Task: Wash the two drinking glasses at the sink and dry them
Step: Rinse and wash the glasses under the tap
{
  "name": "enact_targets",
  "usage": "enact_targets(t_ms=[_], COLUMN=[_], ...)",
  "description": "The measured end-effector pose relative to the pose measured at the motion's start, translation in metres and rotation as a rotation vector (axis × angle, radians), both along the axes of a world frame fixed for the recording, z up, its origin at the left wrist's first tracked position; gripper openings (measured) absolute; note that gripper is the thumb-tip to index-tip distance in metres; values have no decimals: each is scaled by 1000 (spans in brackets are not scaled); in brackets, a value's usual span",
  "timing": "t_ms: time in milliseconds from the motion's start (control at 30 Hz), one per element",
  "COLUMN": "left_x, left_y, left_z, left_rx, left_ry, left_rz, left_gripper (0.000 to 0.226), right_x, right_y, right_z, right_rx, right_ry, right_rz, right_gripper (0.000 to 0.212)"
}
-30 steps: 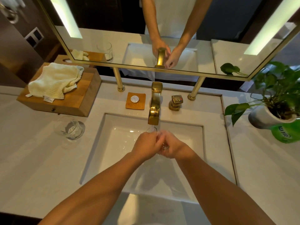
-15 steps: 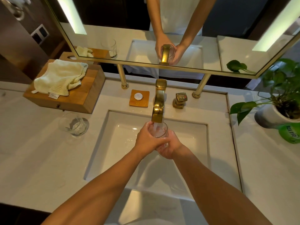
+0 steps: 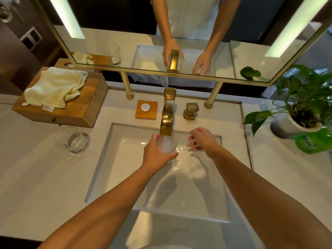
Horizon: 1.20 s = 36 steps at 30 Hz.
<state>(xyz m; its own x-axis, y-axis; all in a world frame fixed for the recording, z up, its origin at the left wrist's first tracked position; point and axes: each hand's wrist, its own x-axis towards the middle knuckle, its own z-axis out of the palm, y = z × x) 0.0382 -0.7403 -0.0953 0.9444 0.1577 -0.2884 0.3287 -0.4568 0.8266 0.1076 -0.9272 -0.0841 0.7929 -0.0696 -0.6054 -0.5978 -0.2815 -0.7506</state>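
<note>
My left hand (image 3: pixel 156 153) grips a clear drinking glass (image 3: pixel 167 145) upright under the gold faucet (image 3: pixel 167 112), with water running into it and spilling over into the white sink (image 3: pixel 125 177). Just to the right of the glass, my right hand (image 3: pixel 202 140) hovers over the basin with fingers spread and nothing in them. A second clear glass (image 3: pixel 72 140) stands on the counter left of the sink. A cream towel (image 3: pixel 53 87) lies crumpled on a wooden box (image 3: pixel 79 110) at the back left.
A gold tap handle (image 3: pixel 191 110) sits right of the faucet, a small wooden soap dish (image 3: pixel 146 109) left of it. A potted plant (image 3: pixel 301 108) and a green bottle (image 3: pixel 314 141) stand on the right counter. A gold-framed mirror (image 3: pixel 179 74) hangs low over the back edge.
My right hand has let go of the glass and moved off to the right. The left hand alone now holds the glass under the running water.
</note>
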Motion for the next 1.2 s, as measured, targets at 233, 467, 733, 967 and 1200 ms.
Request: enact_targets(t_ms=[233,467,733,967,1200], left_x=[3,5,8,9,14], left_y=[3,5,1,0,-2], left_z=[-2,11,9,3,3], left_rx=[2,-24,6,3,-34], left_ry=[-13,-41,-38,-16,21], left_rz=[11,-3,-32,-48,-13], left_gripper=[85,81,83,80,75], right_x=[-2,-18,42,81,87], right_y=[29,51,12,2,-3], right_z=[24,26,28,26,26], right_rx=[-55,145,-623,-834,-1018], right_ry=[-269,-112,-583,-476,-574], right_rz=[263,366,325,683,868], right_gripper=[23,25,49,63,69])
